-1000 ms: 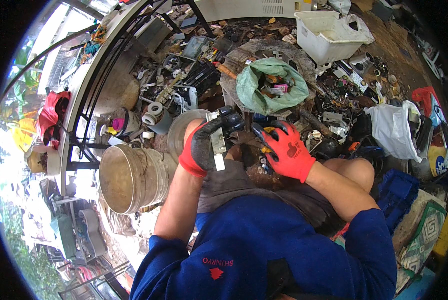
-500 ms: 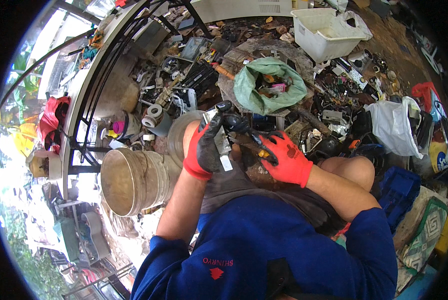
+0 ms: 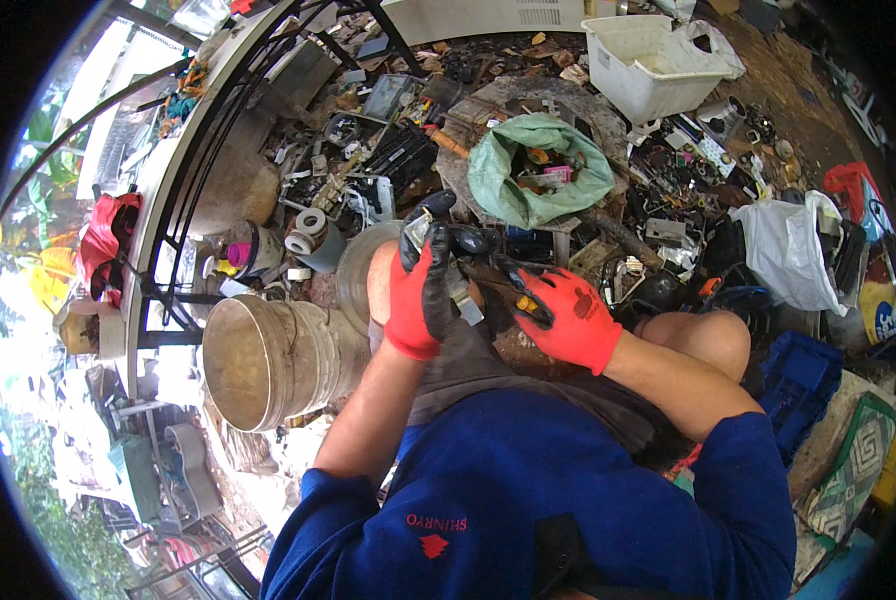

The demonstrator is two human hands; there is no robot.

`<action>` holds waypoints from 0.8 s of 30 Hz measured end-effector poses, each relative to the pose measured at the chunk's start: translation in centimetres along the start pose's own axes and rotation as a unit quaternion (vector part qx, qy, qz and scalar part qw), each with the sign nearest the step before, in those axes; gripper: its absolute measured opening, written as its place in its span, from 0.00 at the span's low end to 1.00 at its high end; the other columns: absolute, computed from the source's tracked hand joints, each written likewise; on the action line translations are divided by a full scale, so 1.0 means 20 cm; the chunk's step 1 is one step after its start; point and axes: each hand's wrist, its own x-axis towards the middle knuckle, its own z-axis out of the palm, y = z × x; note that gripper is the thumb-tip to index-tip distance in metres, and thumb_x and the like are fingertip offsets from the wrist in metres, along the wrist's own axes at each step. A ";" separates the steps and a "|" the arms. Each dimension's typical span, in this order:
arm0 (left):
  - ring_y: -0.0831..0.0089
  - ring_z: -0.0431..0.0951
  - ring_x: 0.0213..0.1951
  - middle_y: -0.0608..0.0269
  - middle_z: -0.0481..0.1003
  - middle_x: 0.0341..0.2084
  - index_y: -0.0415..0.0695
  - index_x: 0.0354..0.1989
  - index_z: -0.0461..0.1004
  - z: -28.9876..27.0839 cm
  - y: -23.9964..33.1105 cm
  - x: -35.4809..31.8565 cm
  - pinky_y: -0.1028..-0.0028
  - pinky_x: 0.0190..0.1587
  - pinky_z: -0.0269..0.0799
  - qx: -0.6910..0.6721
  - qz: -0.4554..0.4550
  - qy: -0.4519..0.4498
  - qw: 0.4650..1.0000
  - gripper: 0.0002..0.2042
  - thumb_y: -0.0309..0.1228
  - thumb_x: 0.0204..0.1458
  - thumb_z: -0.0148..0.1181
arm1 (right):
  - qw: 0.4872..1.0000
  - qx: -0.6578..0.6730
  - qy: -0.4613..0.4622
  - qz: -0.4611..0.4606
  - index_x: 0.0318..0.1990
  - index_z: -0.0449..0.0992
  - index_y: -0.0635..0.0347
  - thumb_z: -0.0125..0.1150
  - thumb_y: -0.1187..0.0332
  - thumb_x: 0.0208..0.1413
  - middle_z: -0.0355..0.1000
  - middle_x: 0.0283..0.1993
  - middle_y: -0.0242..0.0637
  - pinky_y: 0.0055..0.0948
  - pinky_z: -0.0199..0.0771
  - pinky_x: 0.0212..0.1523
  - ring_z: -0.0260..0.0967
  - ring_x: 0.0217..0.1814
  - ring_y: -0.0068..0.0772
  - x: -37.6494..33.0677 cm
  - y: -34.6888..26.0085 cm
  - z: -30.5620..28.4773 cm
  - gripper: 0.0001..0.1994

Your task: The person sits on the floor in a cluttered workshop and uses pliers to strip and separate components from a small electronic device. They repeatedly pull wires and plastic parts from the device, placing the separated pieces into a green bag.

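Gripping noted at both sides; both hands gloved, red w/ black palms & fingers. L hand (image 3: 420,290) closed round a pale metal part (image 3: 464,300), fingers curled upward; part's lower end protrudes past the palm toward the R hand, above the dark shorts (image 3: 453,378). Remainder of part hidden behind fingers. R hand (image 3: 562,315) partly closed, fingers bent, w/ a small yellow piece (image 3: 528,304) held at palm side; full shape of same obscured, kind can't be confirmed. Hands near each other, in front of the torso.

Surroundings: green sack (image 3: 490,188) beyond the hands, mouth open, mixed bits incl. a pink item (image 3: 558,174) inside; sits on a broad worn slab (image 3: 463,105). Off-white bucket (image 3: 238,365) to L, mouth facing L. White rolls (image 3: 306,228) farther up, same side. White tub (image 3: 628,80) upper R, on littered ground. White bag (image 3: 783,260) far R; blue plastic item (image 3: 800,385) just below it. Loose scrap (image 3: 683,235) betw. sack & bag.
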 end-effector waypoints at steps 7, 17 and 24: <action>0.62 0.78 0.39 0.55 0.77 0.35 0.41 0.52 0.67 -0.01 -0.04 0.01 0.64 0.46 0.74 -0.341 -0.133 -0.022 0.930 0.13 0.34 0.63 0.48 | 0.982 -0.172 0.013 -0.073 0.53 0.73 0.58 0.66 0.65 0.40 0.72 0.37 0.41 0.44 0.70 0.46 0.68 0.44 0.48 0.04 0.02 -0.04 0.27; 0.57 0.77 0.44 0.51 0.76 0.40 0.40 0.48 0.70 -0.04 -0.04 0.03 0.60 0.46 0.76 -0.478 -0.214 0.014 0.852 0.11 0.31 0.61 0.46 | 0.968 -0.213 0.023 -0.130 0.54 0.72 0.54 0.64 0.64 0.41 0.72 0.40 0.39 0.45 0.68 0.49 0.67 0.47 0.48 0.07 0.06 -0.01 0.28; 0.67 0.77 0.37 0.56 0.78 0.34 0.41 0.42 0.76 -0.15 -0.08 -0.03 0.68 0.45 0.73 -0.330 -0.270 0.019 0.904 0.13 0.37 0.55 0.58 | 0.997 -0.074 0.022 -0.002 0.57 0.69 0.67 0.64 0.73 0.46 0.73 0.47 0.52 0.42 0.64 0.60 0.70 0.52 0.53 0.03 0.05 0.06 0.27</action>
